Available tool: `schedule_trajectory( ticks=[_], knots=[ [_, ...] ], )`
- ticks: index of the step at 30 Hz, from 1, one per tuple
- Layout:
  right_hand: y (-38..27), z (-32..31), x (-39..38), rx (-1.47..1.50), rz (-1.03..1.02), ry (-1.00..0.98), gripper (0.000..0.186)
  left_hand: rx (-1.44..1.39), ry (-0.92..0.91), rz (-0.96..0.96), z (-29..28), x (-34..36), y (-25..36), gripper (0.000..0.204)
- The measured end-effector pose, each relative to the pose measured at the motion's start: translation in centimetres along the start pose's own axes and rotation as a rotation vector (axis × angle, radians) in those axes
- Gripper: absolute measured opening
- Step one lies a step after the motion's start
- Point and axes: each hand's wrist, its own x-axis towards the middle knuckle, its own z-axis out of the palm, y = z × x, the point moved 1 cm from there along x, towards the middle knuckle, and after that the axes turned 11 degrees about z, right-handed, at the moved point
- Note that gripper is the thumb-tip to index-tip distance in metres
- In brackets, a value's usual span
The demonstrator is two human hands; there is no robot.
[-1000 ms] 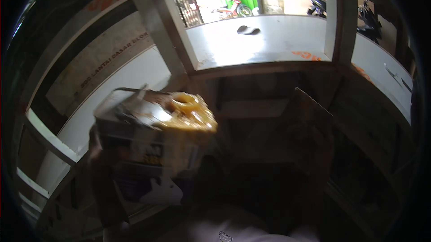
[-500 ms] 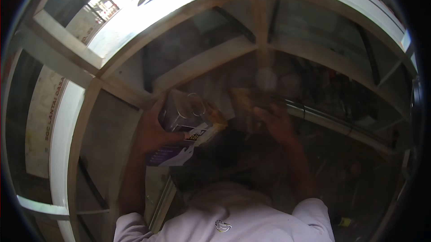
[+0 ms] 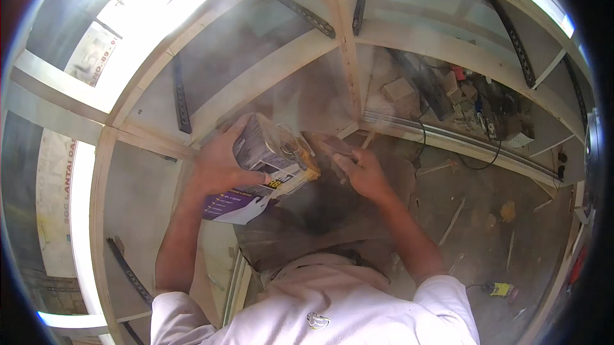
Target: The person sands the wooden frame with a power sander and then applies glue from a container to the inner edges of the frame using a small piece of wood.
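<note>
My left hand [image 3: 220, 169] is wrapped round the side of a printed purple, white and grey carton [image 3: 246, 194], thumb across its front and fingers behind. The carton is tilted, and its top and right edge are smeared with something yellowish. A round, ring-like rim [image 3: 289, 143] shows at its upper part. To the right of the carton, my right hand [image 3: 368, 175] is closed on a thin, flat brownish piece [image 3: 339, 146]. What kind of thing this piece is, I cannot make out. Its far end points toward the carton, with a small gap between them.
A pale wooden frame [image 3: 345, 44] with dark slotted rails [image 3: 307, 15] surrounds my hands. On the right, a metal track [image 3: 460, 146] runs by a pile of tools and scraps [image 3: 473, 102]. A black cable [image 3: 480, 166] hangs over it. Debris and a yellow-labelled item [image 3: 500, 289] lie on the floor.
The picture has brightened. The frame has shifted up and left in view. My right hand has come slightly down and left, closer to the carton, which my left hand still holds.
</note>
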Motion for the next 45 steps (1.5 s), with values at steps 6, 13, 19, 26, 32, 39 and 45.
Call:
schedule_trajectory(
  ticks=[6, 13, 19, 26, 32, 39, 45],
  knots=[
    [0.9, 0.8, -0.5, -0.03, 0.053, 0.014, 0.034, 0.026, -0.058, -0.011, -0.2, 0.9, 0.9, 0.119],
    [1.7, 0.8, -0.8, 0.015, 0.087, 0.008, 0.036, 0.012, -0.066, 0.013, 0.1, 1.3, 0.7, 0.119],
    [2.4, 0.6, -0.6, 0.104, 0.116, -0.028, 0.036, 0.092, -0.104, 0.081, 0.7, 2.3, -0.1, 0.117],
    [2.4, 0.4, -0.4, 0.012, 0.149, -0.03, 0.034, 0.087, -0.114, 0.096, 1.0, 2.7, -0.6, 0.117],
    [3.8, 0.4, 0.2, -0.038, 0.063, 0.008, 0.035, 0.067, -0.11, 0.101, 1.1, 3.0, -0.6, 0.118],
    [2.2, -0.5, 0.2, -0.28, -0.229, 0.124, 0.031, -0.085, -0.017, 0.075, 1.7, 2.2, -1.8, 0.122],
    [-0.4, -5.5, 1.6, -0.593, -0.271, -0.018, 0.029, -0.224, 0.091, 0.057, 5.4, 1.9, -5.6, 0.125]
  ],
)
